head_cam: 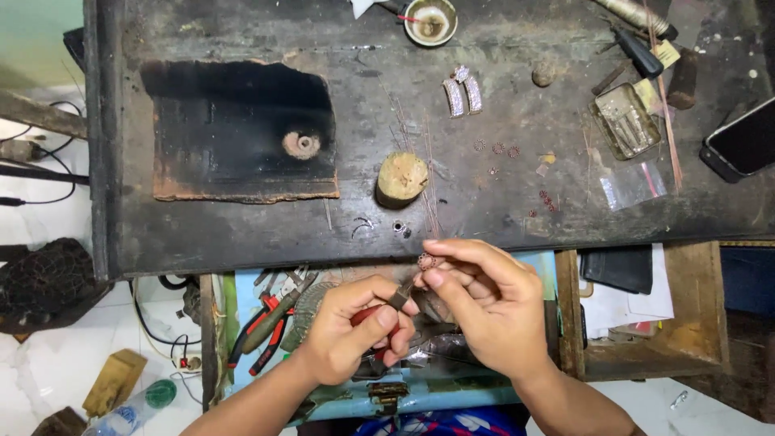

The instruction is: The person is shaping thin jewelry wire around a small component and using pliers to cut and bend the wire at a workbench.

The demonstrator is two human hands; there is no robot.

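- The left hand (355,327) is closed around red-handled pliers (393,301), fingers wrapped on the handles; the tips point up and right toward the other hand.
- The right hand (484,303) pinches a small round ornament (426,261) between thumb and forefinger, just above the plier tips; I cannot tell whether the tips touch it.
- Both hands hover over an open drawer (222,323) at the bench's (242,234) front edge; more pliers (270,327) lie in the drawer.
- On the bench sit a wooden stub (401,178), 2 sparkling strips (462,94), a few tiny ornaments (498,148), a small dish (430,21), a metal tin (624,121) and a phone (743,141).
- A charred board (242,133) lies on the left.
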